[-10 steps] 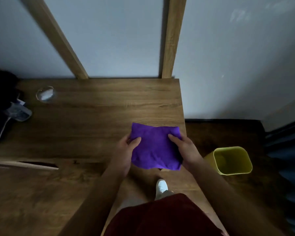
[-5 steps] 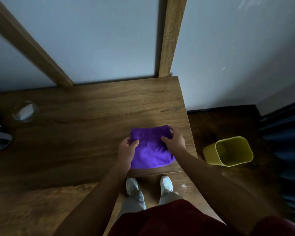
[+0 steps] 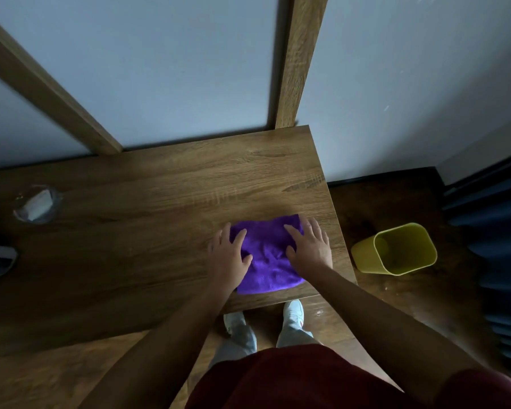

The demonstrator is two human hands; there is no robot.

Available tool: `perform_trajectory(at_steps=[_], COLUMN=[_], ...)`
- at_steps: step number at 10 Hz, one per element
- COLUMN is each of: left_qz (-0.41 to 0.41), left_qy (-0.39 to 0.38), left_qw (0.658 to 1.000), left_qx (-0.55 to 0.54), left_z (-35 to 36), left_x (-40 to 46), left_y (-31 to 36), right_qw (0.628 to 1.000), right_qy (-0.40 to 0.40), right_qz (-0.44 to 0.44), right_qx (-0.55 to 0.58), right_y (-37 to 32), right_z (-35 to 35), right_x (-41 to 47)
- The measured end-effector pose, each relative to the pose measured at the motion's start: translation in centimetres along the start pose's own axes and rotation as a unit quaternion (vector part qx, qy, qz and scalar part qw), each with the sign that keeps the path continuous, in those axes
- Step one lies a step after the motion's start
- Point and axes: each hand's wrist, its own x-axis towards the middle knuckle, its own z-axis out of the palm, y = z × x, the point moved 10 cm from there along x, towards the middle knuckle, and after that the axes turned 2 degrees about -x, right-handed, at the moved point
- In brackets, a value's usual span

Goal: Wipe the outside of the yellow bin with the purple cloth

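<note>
Wood-grain desk [image 3: 160,202] | fuzzy purple cloth [image 3: 267,261] flat under both hands | yellow bin [image 3: 396,250] on floor

A dim room: wooden desk [image 3: 148,208] against pale wall [image 3: 171,72], dark wood floor [image 3: 396,302].

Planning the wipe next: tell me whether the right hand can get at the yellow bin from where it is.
Probably yes. The right hand lies flat on the purple cloth near the table's right edge, and the yellow bin stands on the floor just beyond that edge with nothing between. It sits lower, so bending seems needed.
</note>
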Motion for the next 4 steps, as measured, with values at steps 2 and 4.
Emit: perform_trajectory(at_steps=[2,4], left_qz=[0.023,0.055], left_qy=[-0.047,0.015], left_qw=[0.995,0.998], left_qx=[0.082,0.012], left_z=[0.7,-2.1], left_x=[0.1,-0.5], left_y=[0.1,1.4], right_qw=[0.998,0.996], right_qy=[-0.043,0.050], right_qz=[-0.019,-0.067], right_qx=[-0.036,-0.024], right_y=[-0.4,-2.4], right_z=[-0.1,-4.1], right_x=[0.2,-0.6])
